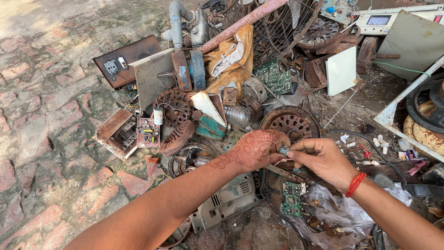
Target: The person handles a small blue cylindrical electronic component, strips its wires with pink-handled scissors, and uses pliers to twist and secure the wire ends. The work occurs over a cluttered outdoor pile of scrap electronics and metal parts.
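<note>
Together over the scrap heap in the head view, our left hand (253, 150) and right hand (323, 159) pinch a small grey part (283, 150) between their fingertips, its axis unclear, above a rusty motor disc (291, 122), with bare brick paving (41, 115) open leftward.

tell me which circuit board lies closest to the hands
The small green circuit board just below the hands, beside the clear plastic bag. The red board and the larger green board lie farther off.
</note>
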